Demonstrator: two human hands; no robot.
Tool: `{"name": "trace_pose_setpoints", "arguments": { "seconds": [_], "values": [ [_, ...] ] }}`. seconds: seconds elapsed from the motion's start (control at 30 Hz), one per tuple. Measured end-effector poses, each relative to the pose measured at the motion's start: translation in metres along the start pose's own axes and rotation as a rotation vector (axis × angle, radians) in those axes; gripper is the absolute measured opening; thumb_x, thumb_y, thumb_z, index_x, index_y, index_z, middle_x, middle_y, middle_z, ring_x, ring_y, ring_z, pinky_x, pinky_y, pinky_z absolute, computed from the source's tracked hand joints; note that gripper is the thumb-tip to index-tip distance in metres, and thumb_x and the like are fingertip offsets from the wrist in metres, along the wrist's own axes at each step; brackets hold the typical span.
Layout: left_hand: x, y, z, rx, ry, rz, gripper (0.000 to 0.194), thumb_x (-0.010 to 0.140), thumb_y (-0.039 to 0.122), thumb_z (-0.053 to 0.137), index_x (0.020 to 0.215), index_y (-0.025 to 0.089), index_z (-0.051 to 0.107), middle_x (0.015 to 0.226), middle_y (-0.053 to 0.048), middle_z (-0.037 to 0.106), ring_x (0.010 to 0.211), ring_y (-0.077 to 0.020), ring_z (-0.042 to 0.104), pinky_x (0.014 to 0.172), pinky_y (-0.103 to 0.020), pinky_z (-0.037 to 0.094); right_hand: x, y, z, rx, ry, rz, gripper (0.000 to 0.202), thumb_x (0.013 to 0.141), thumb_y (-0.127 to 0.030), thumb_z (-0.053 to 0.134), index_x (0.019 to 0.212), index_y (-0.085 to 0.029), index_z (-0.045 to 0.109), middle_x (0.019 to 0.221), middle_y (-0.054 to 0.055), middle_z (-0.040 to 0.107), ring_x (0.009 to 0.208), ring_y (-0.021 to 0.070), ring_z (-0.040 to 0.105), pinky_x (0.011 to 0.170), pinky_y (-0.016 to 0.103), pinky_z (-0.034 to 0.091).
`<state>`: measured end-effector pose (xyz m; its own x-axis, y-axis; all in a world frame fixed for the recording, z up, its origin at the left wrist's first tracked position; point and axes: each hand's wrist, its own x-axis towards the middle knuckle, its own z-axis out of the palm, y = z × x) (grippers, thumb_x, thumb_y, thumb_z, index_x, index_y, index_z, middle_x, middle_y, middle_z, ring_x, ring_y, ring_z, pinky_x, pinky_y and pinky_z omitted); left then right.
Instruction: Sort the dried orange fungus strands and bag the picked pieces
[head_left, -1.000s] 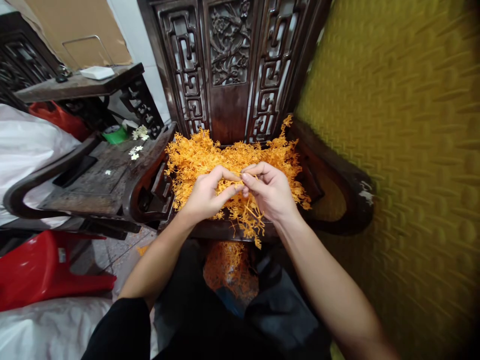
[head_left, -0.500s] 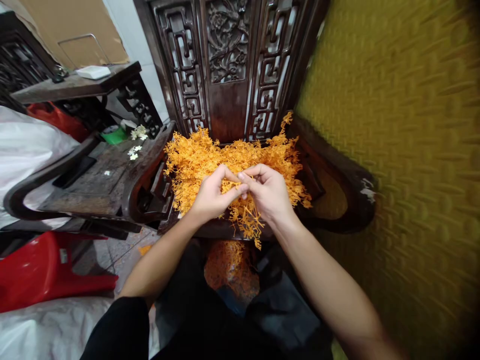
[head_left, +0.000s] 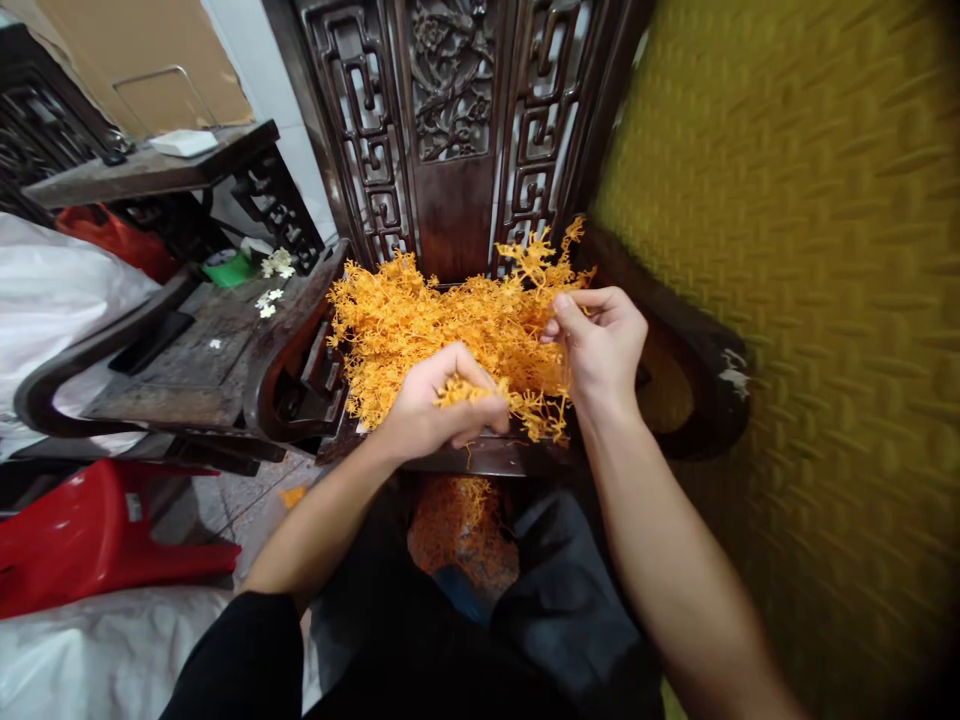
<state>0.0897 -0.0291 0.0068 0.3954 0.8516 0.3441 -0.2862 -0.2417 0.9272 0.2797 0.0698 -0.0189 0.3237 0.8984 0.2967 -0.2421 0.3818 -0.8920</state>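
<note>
A heap of orange, finely branched plastic-looking sprigs [head_left: 420,320] covers the seat of a dark carved wooden chair [head_left: 454,215]. My left hand [head_left: 450,405] is closed around a small bunch of these sprigs at the front of the heap. Orange pieces show between its thumb and fingers, and branched ends [head_left: 544,415] stick out to its right. At the heap's right side my right hand [head_left: 604,335] is closed in a pinch. A branching orange sprig [head_left: 529,258] rises up and left from near those fingertips; its stem is partly lost among the pile.
Left of the chair stands a dark wooden seat [head_left: 202,370] with green tape [head_left: 229,268] and small pale flower pieces [head_left: 268,300]. A red plastic stool [head_left: 82,540] is lower left. Between my legs sits a bag of orange bits [head_left: 461,535]. A yellow textured surface [head_left: 810,250] flanks the right.
My hands were together at the centre and have parted. The right hand has moved right and up, and an orange sprig now stands above the heap near it. The left hand has closed more.
</note>
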Motion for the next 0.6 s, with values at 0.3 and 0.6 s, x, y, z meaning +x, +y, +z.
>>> {"name": "trace_pose_setpoints", "arguments": {
  "seconds": [0.3, 0.6],
  "values": [
    [0.017, -0.004, -0.020, -0.126, 0.129, 0.000, 0.022, 0.092, 0.027, 0.072, 0.086, 0.017, 0.054, 0.122, -0.011, 0.073, 0.041, 0.0026, 0.047, 0.035, -0.015, 0.023, -0.022, -0.018, 0.008, 0.192, -0.357, 0.267, 0.033, 0.075, -0.030, 0.082, 0.101, -0.023, 0.065, 0.089, 0.001, 0.069, 0.065, 0.0127, 0.069, 0.059, 0.029, 0.060],
    [0.015, -0.011, -0.035, -0.100, 0.100, 0.117, 0.024, 0.081, 0.024, 0.084, 0.086, 0.019, 0.061, 0.100, 0.001, 0.063, 0.046, 0.0032, 0.050, 0.039, -0.012, 0.036, -0.034, -0.035, 0.015, 0.329, -0.443, 0.354, 0.024, 0.073, -0.014, 0.073, 0.090, -0.024, 0.060, 0.081, -0.002, 0.067, 0.056, 0.0097, 0.061, 0.044, 0.022, 0.043]
  ]
}}
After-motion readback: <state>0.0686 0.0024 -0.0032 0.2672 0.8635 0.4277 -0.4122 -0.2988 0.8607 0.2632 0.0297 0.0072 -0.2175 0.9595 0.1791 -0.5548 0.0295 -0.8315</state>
